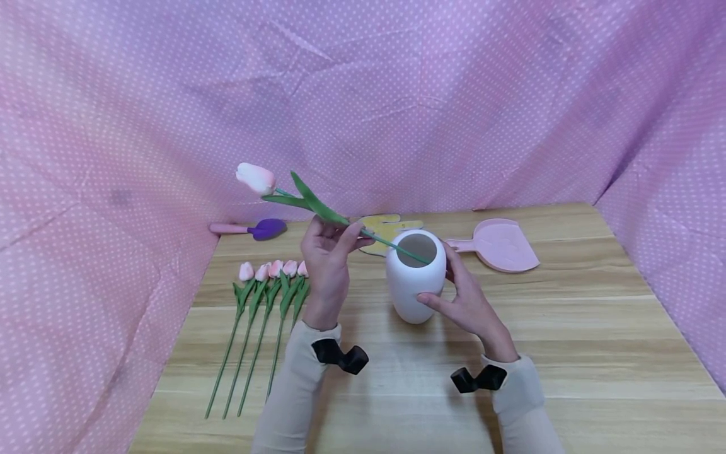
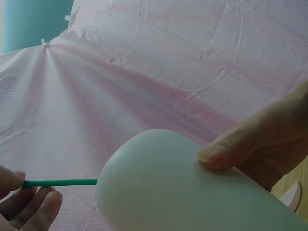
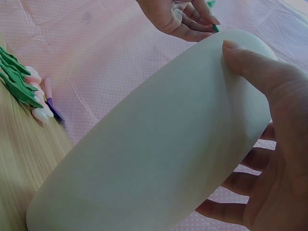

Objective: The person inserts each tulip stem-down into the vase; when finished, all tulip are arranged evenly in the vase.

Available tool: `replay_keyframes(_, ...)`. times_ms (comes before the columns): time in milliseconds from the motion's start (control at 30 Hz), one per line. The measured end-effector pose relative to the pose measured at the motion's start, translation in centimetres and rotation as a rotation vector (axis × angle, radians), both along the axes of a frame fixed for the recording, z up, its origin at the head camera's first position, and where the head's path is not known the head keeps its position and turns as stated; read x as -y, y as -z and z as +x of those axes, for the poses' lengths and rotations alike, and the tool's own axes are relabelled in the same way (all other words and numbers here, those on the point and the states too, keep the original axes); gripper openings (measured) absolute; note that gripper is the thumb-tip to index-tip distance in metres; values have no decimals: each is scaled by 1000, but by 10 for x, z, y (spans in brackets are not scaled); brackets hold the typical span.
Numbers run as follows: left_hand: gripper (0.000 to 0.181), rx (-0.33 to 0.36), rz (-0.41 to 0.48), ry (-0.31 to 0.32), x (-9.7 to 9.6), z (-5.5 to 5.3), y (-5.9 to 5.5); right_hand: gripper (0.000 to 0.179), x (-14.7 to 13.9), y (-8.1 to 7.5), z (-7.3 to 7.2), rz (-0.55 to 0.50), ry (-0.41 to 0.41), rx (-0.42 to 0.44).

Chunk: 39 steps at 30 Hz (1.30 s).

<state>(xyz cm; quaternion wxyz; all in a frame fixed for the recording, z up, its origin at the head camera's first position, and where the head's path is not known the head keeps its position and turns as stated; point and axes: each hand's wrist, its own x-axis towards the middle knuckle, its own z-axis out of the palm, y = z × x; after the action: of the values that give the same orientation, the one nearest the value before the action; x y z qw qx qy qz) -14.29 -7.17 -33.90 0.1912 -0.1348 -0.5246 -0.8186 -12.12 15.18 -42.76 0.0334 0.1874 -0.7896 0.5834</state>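
Observation:
My left hand (image 1: 329, 271) pinches the green stem of a pink-white tulip (image 1: 256, 179) between thumb and fingers. The bloom points up and left, and the stem's lower end reaches inside the mouth of a white vase (image 1: 414, 290). My right hand (image 1: 467, 299) grips the vase from its right side, thumb in front and fingers around the back. In the left wrist view, the stem (image 2: 62, 183) passes behind the rim of the vase (image 2: 159, 178). The right wrist view shows the right thumb (image 3: 255, 67) lying along the vase's smooth wall (image 3: 144, 130).
Several more tulips (image 1: 258, 309) lie side by side at the left, partly behind my left arm. Behind them is a purple trowel (image 1: 268, 229) with a pink handle. A yellow glove (image 1: 386, 227) lies behind the vase, and a pink dustpan (image 1: 505, 246) at back right.

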Motion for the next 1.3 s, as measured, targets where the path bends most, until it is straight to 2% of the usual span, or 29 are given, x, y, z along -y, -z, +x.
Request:
replay_keyframes(133,23,-8,-36,23,-4,-5,1,98,0,0,0,0,0,-2)
replay_keyframes(300,12,-1,-91,28,-10,-11,0,98,0,0,-1,0,1,-8)
replay_keyframes(367,15,-2,-125,32,-12,-14,1,98,0,0,-1,-1,0,-13)
replay_keyframes(567,19,-12,-292,36,-20,-22,2,98,1,0,0,-11,-3,-19)
replay_keyframes(967,16,69,-613,72,-29,-26,4,96,-1,0,1,-2,-2,-1)
replay_keyframes(1067,15,57,-684,76,-29,-27,5,96,0,0,1,1,-4,4)
replay_keyframes(1167,15,12,-757,77,-29,-26,5,96,0,0,0,0,-7,1)
replay_keyframes(1300,17,-23,-805,98,-30,-26,5,96,0,1,0,-3,-8,-10)
